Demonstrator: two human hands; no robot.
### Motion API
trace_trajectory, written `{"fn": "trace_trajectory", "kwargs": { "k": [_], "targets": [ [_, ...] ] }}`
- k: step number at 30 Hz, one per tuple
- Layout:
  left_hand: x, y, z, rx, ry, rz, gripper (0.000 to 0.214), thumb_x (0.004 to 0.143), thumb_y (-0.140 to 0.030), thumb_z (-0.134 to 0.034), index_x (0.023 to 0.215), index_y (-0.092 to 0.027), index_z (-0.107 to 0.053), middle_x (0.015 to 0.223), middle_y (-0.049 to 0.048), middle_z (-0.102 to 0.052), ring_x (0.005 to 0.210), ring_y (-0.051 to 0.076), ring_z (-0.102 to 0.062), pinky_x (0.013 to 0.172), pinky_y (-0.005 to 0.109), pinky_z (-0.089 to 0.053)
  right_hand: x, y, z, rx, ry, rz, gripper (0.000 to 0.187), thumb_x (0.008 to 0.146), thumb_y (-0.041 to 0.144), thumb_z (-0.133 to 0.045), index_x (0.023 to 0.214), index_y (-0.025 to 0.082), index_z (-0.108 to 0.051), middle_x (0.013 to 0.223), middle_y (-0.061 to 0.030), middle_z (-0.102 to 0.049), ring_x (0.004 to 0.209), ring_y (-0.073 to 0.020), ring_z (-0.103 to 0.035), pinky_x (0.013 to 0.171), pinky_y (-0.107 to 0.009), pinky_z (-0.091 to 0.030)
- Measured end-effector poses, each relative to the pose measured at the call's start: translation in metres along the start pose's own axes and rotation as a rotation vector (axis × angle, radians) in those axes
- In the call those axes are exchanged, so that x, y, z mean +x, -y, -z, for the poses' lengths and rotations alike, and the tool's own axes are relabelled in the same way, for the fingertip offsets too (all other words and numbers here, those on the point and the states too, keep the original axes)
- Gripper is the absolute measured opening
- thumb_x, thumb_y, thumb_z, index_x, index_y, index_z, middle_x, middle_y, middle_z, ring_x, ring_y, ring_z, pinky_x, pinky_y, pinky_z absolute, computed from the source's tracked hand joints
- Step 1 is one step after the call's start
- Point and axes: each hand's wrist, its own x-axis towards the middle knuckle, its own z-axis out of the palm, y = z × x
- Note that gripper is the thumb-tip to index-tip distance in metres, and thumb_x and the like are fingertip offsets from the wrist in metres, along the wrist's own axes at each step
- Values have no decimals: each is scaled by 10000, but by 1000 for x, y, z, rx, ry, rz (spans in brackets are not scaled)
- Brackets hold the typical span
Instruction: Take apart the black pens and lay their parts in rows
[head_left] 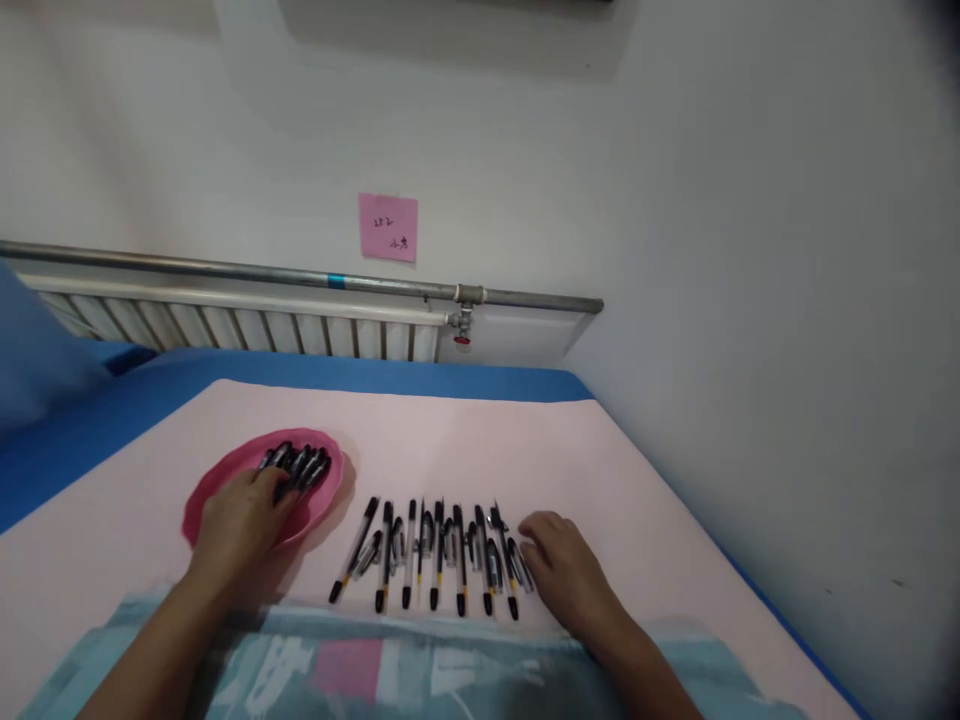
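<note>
My left hand reaches over the near rim of a pink oval basket. Its fingers are bent in against a bundle of black-capped pens; what lies between the fingertips is hidden. A row of clear pens with black ends and some yellow inside lies on the pale pink surface, roughly side by side. Between them are short clear-and-black pieces, likely pen caps. At the row's right end rests my right hand, fingers loosely bent and a little apart, nothing in it, close beside the last cap.
The pale pink sheet has a blue border. Teal patterned cloth lies along the near side. Behind stand a white radiator and a metal pipe. A white wall rises on the right, and a pink note sticks to the back wall.
</note>
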Motion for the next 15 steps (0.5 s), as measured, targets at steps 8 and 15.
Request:
{"fn": "trace_trajectory", "kwargs": {
  "k": [8, 15],
  "targets": [
    [3, -1, 1, 129, 71, 44, 321, 798, -465, -448, 856, -205, -627, 866, 71, -631, 771, 257, -588, 615, 294, -391, -2, 3, 1, 6, -19, -12, 181, 770, 89, -434, 824, 178, -582, 893, -69, -602, 845, -200, -508, 778, -318, -400],
    [3, -3, 1, 160, 92, 37, 344, 803, -464, -403, 683, -208, -599, 760, 53, -580, 692, 227, -551, 563, 279, -344, -2, 3, 0, 16, -25, -23, 183, 786, 107, -421, 827, 177, -585, 886, -70, -603, 840, -198, -511, 781, -324, -405]
  ]
}}
